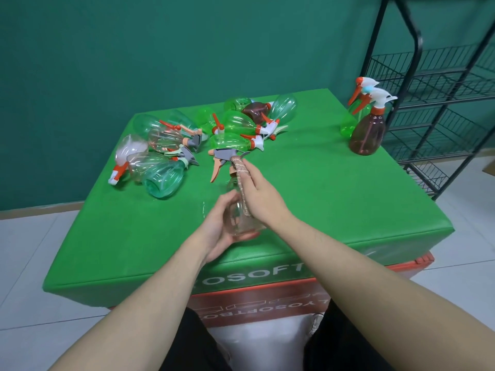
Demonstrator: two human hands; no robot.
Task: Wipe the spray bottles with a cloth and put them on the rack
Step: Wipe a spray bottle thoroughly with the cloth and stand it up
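Two bare hands meet over the near middle of the green table (334, 210); the left hand (222, 226) cups the lower body of a clear spray bottle (237, 218), its fingers (227, 200) curled round the side; the bottle tilts away from the person, its grey head and orange trigger (222, 160) pointing towards the far heap; the right hand (263, 195) holds a brownish cloth (241, 171) wrapped over its extended fingers (247, 168) and presses it along the bottle's neck and upper body; many more spray bottles lie on their sides in a heap (203, 135) on the far left of the table, green, teal, clear and one brown; two bottles stand upright at the far right corner, a brown one (368, 132) just in front of a green one (351, 121); a black wire rack (439, 103) stands on the floor just beside that corner.
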